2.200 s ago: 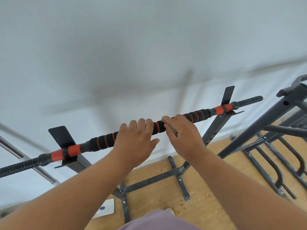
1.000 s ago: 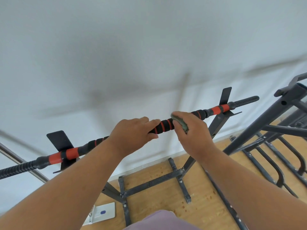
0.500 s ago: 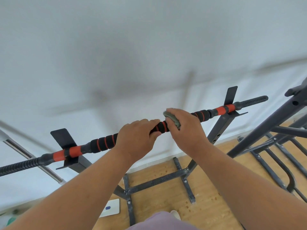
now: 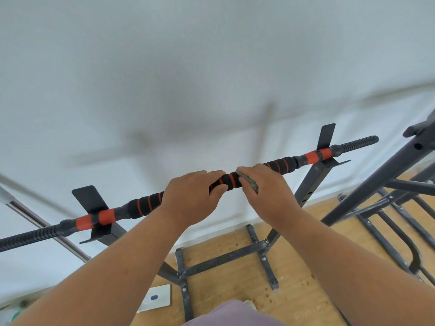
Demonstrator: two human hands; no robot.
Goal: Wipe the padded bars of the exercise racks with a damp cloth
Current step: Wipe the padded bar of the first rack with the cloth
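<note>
Across the rack's (image 4: 308,184) two cradles the bar (image 4: 146,204) is laid level, within reach. Near mid-bar, the padding is clasped by the left hand (image 4: 191,196), probably so that rolling is prevented. Just beside it, a cloth (image 4: 250,182) is pressed round the padding by the right hand's (image 4: 266,191) curled fingers, ready for wiping.

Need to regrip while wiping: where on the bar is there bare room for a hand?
Padded bar is bare between left hand and left orange band, and right of right hand. Crowded between the hands, where the cloth sits.
</note>
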